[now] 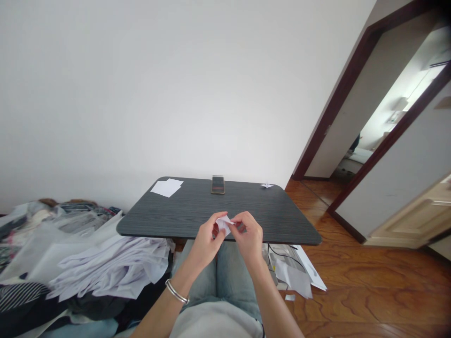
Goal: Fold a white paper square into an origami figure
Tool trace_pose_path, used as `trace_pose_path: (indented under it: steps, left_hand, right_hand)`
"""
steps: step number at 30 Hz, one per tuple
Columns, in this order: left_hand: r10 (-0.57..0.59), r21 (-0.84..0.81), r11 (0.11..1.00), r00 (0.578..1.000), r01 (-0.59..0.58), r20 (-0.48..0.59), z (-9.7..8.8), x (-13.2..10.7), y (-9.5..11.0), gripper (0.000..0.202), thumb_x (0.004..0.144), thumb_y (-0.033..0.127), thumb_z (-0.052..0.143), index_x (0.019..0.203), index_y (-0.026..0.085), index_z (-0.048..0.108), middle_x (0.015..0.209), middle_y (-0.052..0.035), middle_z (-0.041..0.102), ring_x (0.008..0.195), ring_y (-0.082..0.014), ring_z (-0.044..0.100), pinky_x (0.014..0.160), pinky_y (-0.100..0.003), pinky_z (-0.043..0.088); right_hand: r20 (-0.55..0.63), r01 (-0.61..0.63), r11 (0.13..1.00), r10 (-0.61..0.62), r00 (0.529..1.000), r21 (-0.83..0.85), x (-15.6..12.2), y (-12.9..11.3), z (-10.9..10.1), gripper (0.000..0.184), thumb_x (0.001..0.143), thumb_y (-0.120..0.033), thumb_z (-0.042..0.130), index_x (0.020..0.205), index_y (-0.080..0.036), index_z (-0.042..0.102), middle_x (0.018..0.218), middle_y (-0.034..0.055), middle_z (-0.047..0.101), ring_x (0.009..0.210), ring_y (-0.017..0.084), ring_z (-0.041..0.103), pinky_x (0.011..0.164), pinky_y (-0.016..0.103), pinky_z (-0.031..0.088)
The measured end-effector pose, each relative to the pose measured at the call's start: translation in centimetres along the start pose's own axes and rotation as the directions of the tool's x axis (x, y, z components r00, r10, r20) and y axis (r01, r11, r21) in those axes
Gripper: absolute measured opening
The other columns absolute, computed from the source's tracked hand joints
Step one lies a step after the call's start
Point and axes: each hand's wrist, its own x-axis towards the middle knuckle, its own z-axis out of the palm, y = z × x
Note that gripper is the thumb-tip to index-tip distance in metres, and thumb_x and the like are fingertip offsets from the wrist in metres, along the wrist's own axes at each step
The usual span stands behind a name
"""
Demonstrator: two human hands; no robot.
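Note:
Near the front edge of the dark table (190, 202), a small piece of folded white paper (223, 224) is held up between both hands. My left hand (206, 237) pinches its left side between thumb and fingers. At its right edge, my right hand (248, 234) grips a corner with thumb and forefinger. The inner folds are too small to make out, and the fingertips partly cover the paper.
White paper sheets (167, 187) lie at the table's far left. A phone-like device (218, 184) stands at the back middle, and a folded paper figure (267, 185) sits far right. Piled clothes (116, 263) lie left; papers and a cable (287, 256) lie below right.

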Motion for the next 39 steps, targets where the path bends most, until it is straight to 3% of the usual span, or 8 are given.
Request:
trace_pose_path:
  steps: [7,11,15,19,23,27,34,39]
  left_hand:
    - [0.019,0.161,0.987,0.977,0.015,-0.211,0.7,0.5,0.0,0.026,0.082,0.015,0.043,0.104,0.016,0.057,0.078,-0.0014,0.062,0.057,-0.0109,0.051,0.056,-0.021,0.038]
    - [0.044,0.196,0.981,0.967,0.007,-0.252,0.8,0.8,0.0,0.034,0.078,0.012,0.046,0.112,0.016,0.052,0.07,0.0022,0.057,0.051,-0.0099,0.047,0.051,-0.02,0.034]
    - [0.045,0.202,0.979,0.963,0.009,-0.264,1.0,0.9,-0.2,0.035,0.078,0.011,0.044,0.112,0.017,0.051,0.068,0.0032,0.056,0.051,-0.0096,0.046,0.051,-0.019,0.034]
    - [0.072,0.243,0.97,0.96,-0.005,-0.269,1.0,0.8,-0.2,0.029,0.081,0.016,0.045,0.11,0.018,0.051,0.068,0.0027,0.056,0.056,-0.0115,0.051,0.054,-0.02,0.037]
    - [0.074,0.321,0.947,0.961,0.016,-0.266,0.9,0.7,-0.1,0.025,0.082,0.017,0.045,0.106,0.017,0.052,0.072,0.0002,0.06,0.06,-0.0132,0.055,0.057,-0.022,0.04]
    - [0.08,0.408,0.912,0.964,0.031,-0.253,0.8,0.7,0.0,0.023,0.082,0.013,0.044,0.104,0.018,0.051,0.073,-0.0011,0.063,0.059,-0.0143,0.058,0.058,-0.023,0.041]
    - [0.075,0.465,0.884,0.969,0.044,-0.234,1.1,0.7,0.2,0.03,0.083,0.012,0.044,0.112,0.017,0.049,0.08,-0.0045,0.065,0.065,-0.0172,0.062,0.061,-0.025,0.044]
    - [0.023,0.458,0.884,0.971,0.092,-0.24,0.8,0.8,0.3,0.028,0.08,0.01,0.046,0.108,0.017,0.051,0.079,-0.0053,0.065,0.07,-0.0189,0.063,0.066,-0.028,0.045]
  right_hand:
    - [-0.041,0.26,0.963,-0.263,0.964,-0.073,-0.2,0.5,0.8,0.016,0.079,-0.006,0.053,0.072,-0.02,0.057,0.076,0.0044,0.065,0.07,0.016,0.06,0.06,0.026,0.048]
    - [-0.082,0.319,0.944,-0.326,0.942,-0.08,-0.3,0.7,1.1,0.017,0.08,-0.005,0.053,0.073,-0.02,0.057,0.074,0.0044,0.065,0.068,0.016,0.062,0.06,0.026,0.049]
    - [-0.141,0.28,0.96,-0.28,0.949,-0.026,-0.6,0.8,1.5,0.016,0.079,-0.006,0.055,0.071,-0.02,0.056,0.072,0.0031,0.064,0.067,0.015,0.061,0.06,0.025,0.049]
    - [-0.17,0.101,0.993,-0.09,0.981,0.057,-0.8,0.8,1.8,0.015,0.081,-0.013,0.056,0.068,-0.02,0.055,0.067,0.001,0.061,0.062,0.014,0.059,0.057,0.025,0.05]
    - [-0.109,-0.028,0.996,0.038,0.993,0.087,-0.7,0.9,1.8,0.005,0.081,-0.018,0.057,0.078,-0.02,0.06,0.069,0.0005,0.061,0.062,0.015,0.059,0.057,0.026,0.052]
    - [-0.004,0.035,0.995,-0.035,0.999,0.096,-0.3,1.0,1.6,0.009,0.082,-0.016,0.056,0.081,-0.02,0.064,0.077,0.0026,0.064,0.07,0.016,0.061,0.059,0.025,0.052]
    - [0.042,0.126,0.991,-0.125,0.991,-0.033,0.1,1.3,1.3,0.012,0.083,-0.016,0.056,0.076,-0.021,0.065,0.076,0.0036,0.065,0.07,0.016,0.061,0.058,0.024,0.048]
    - [0.013,0.137,0.99,-0.138,0.99,0.021,-0.1,1.4,1.4,0.011,0.083,-0.016,0.057,0.075,-0.02,0.064,0.074,0.0031,0.065,0.065,0.014,0.061,0.053,0.023,0.048]
